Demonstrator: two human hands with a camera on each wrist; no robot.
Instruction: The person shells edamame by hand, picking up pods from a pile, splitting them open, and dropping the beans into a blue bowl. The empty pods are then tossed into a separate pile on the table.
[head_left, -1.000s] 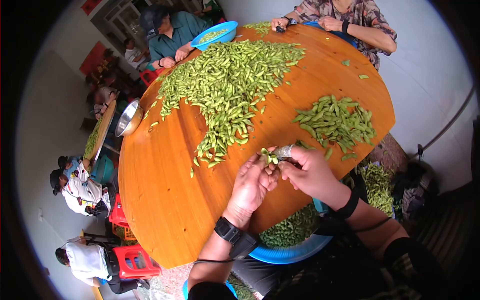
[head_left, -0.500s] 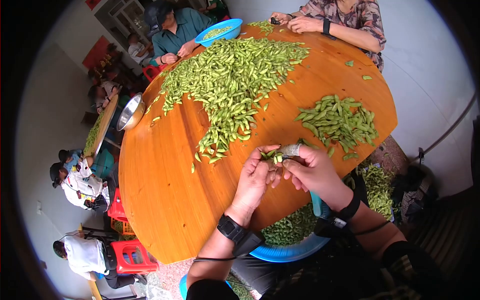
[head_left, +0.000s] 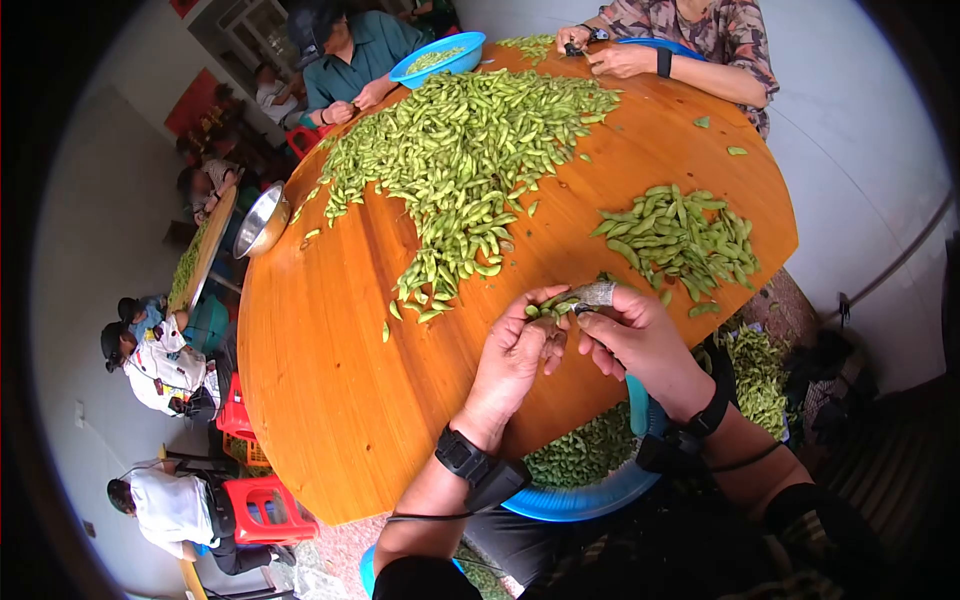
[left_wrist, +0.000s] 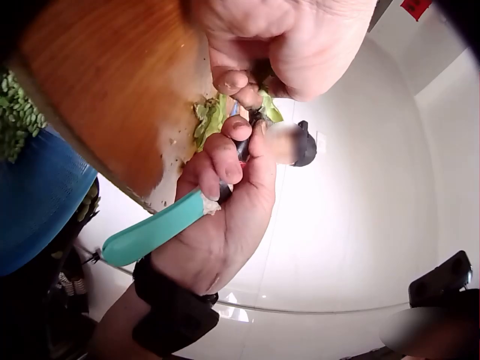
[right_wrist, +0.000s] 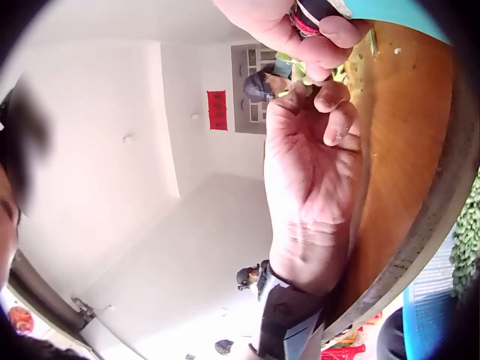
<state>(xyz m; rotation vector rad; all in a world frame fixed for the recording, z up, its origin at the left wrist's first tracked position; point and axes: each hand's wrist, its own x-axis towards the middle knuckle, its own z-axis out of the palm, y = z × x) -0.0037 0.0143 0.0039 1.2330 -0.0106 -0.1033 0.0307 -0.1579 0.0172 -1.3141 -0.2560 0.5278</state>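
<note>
Over the table's near edge, my left hand [head_left: 508, 362] pinches green soybean pods [head_left: 545, 308] between thumb and fingers. My right hand [head_left: 648, 342] meets it there, curled round a tool with a curved teal handle [left_wrist: 154, 231] and a black part near the fingers. The tool's working end is hidden among the fingertips at the pods. A grey mesh wrap [head_left: 597, 293] covers the right index finger. Beyond the hands lies a large heap of pods [head_left: 460, 170], and a smaller heap of pods [head_left: 680, 240] sits to the right.
Below the table edge, a blue basin [head_left: 590, 512] holds small green beans [head_left: 575, 455]. A metal bowl [head_left: 262, 222] stands at the table's left edge. Two people sit across, near a blue bowl [head_left: 440, 62]. More pods [head_left: 755, 380] lie low at the right.
My hands stay together while the pods shift between the fingertips. The teal handle has swung more into view below my right hand. The person across has moved their hands.
</note>
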